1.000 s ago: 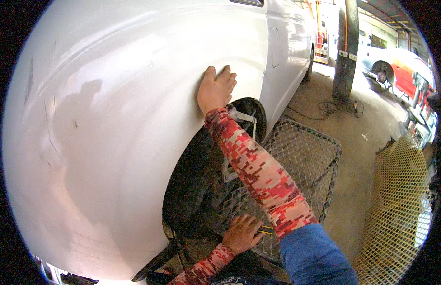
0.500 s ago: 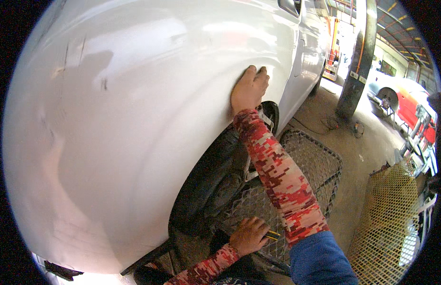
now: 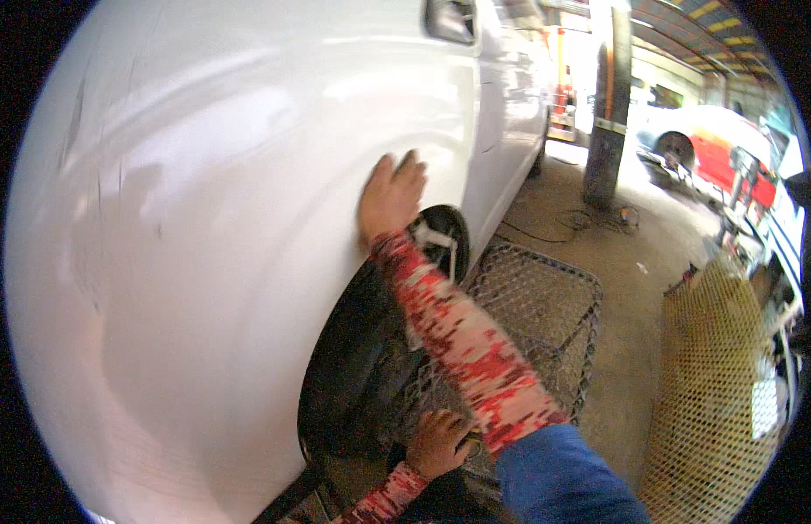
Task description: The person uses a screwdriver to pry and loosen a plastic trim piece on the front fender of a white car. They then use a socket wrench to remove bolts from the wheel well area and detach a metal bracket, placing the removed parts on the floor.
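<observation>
My right hand (image 3: 390, 196), in a red camouflage sleeve, lies open, fingers extended, on the white vehicle's body panel (image 3: 205, 279), just above the dark wheel arch (image 3: 353, 367). Behind my forearm a pale metal bracket (image 3: 445, 240) shows partly inside the arch. My left hand (image 3: 436, 445) is low beside the arch, fingers curled round a small yellow-and-black tool, blurred and mostly hidden now, clearer in the earlier frames. The panel has dark scuff lines and uneven reflections.
A black mesh metal frame (image 3: 536, 306) lies beside the vehicle, with a cable (image 3: 558, 236) on the concrete floor beyond. A yellow grating (image 3: 702, 384) stands at right. A dark column (image 3: 604, 166) and a red-and-white car (image 3: 733, 166) on supports are farther back.
The view swung slightly and returned, leaving the scene a little lower in the picture than a second ago. My right hand remains on the panel and my left stays curled low down.
</observation>
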Motion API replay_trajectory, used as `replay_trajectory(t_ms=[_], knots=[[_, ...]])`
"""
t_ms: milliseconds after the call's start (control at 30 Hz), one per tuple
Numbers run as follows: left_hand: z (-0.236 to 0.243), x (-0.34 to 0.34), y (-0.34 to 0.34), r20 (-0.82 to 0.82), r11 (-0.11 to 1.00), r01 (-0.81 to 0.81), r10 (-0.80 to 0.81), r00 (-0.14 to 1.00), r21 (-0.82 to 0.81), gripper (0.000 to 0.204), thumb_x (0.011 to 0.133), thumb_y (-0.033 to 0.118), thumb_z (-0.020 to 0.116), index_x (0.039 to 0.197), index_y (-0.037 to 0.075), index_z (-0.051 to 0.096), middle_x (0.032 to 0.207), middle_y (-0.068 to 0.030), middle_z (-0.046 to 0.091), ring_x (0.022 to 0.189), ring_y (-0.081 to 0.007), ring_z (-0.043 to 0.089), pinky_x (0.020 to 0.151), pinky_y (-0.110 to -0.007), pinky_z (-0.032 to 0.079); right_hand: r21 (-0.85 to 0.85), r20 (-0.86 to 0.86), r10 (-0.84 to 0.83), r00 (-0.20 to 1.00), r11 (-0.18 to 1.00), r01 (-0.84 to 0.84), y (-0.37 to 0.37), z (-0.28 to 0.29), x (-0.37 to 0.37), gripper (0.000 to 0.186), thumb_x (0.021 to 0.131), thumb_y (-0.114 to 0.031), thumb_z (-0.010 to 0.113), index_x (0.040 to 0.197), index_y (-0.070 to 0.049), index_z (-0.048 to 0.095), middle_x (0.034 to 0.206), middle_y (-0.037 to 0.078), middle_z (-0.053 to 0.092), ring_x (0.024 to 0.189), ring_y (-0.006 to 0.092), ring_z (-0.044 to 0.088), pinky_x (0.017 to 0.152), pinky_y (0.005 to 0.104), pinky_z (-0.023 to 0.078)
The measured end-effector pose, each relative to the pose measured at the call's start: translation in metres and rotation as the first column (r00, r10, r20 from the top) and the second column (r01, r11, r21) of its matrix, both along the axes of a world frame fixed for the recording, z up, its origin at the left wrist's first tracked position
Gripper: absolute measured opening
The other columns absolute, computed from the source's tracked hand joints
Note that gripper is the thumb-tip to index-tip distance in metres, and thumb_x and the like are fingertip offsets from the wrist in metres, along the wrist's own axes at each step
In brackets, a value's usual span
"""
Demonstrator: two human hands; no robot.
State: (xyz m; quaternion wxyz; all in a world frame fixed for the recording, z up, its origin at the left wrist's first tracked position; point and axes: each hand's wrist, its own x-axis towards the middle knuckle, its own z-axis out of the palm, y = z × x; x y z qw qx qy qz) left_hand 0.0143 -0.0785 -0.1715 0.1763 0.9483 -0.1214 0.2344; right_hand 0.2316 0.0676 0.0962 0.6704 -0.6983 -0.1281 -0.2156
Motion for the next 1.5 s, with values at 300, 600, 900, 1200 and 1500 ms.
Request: replay_trajectory(t_ms=[300, 600, 900, 1200, 1500], knots=[[0.013, 0.001, 0.000, -0.037, 0.987, -0.050, 0.056, 0.998, 0.154, 0.039, 0.077, 0.036, 0.071, 0.100, 0.005, 0.069, 0.109, -0.0140, 0.062, 0.107, -0.0336, 0.055, 0.094, -0.048, 0.042, -0.151, 0.247, 0.122, 0.961, 0.985, -0.086, -0.030, -0.022, 0.013, 0.068, 0.100, -0.040, 0.044, 0.151, 0.002, 0.028, 0.154, 0.032, 0.027, 0.143, 0.0482, 0.026, 0.118, 0.0561, 0.021], [0.022, -0.001, 0.008, -0.173, 0.982, -0.033, 0.067, 0.983, 0.188, 0.043, 0.078, 0.038, 0.070, 0.103, 0.004, 0.068, 0.113, -0.0187, 0.060, 0.110, -0.0376, 0.054, 0.095, -0.052, 0.043, -0.452, 0.065, 0.118, 0.991, 0.889, -0.076, -0.061, -0.065, 0.003, 0.071, 0.092, -0.033, 0.055, 0.151, -0.005, 0.029, 0.137, 0.023, 0.048, 0.129, 0.0403, 0.045, 0.104, 0.0580, 0.037], [0.018, 0.001, 0.009, -0.307, 0.980, -0.019, 0.081, 0.948, 0.199, 0.062, 0.088, 0.050, 0.063, 0.134, 0.009, 0.056, 0.131, -0.0185, 0.054, 0.125, -0.0378, 0.047, 0.103, -0.053, 0.038, -0.573, 0.253, 0.008, 0.967, 0.807, 0.143, -0.054, -0.075, 0.026, 0.036, 0.086, -0.030, 0.060, 0.108, -0.001, 0.063, 0.106, 0.021, 0.065, 0.097, 0.0376, 0.066, 0.083, 0.0545, 0.052], [-0.008, 0.016, 0.017, -0.293, 0.996, -0.001, 0.026, 0.956, 0.086, 0.062, 0.097, 0.052, 0.049, 0.144, 0.013, 0.047, 0.145, -0.0176, 0.047, 0.138, -0.0380, 0.038, 0.116, -0.057, 0.025, -0.499, 0.218, 0.101, 0.971, 0.866, 0.023, -0.055, -0.078, 0.044, 0.058, 0.101, -0.038, 0.046, 0.149, -0.007, 0.037, 0.142, 0.023, 0.050, 0.121, 0.0461, 0.055, 0.098, 0.0589, 0.047], [-0.028, 0.006, 0.011, 0.363, 0.986, -0.159, 0.127, 0.923, 0.059, 0.042, 0.092, 0.029, 0.057, 0.131, 0.012, 0.057, 0.137, -0.0175, 0.051, 0.129, -0.0360, 0.045, 0.111, -0.055, 0.030, -0.431, 0.045, 0.196, 0.979, 0.888, -0.158, -0.060, -0.068, 0.043, 0.057, 0.099, -0.042, 0.050, 0.142, -0.005, 0.045, 0.142, 0.019, 0.051, 0.131, 0.0394, 0.048, 0.107, 0.0511, 0.040]])
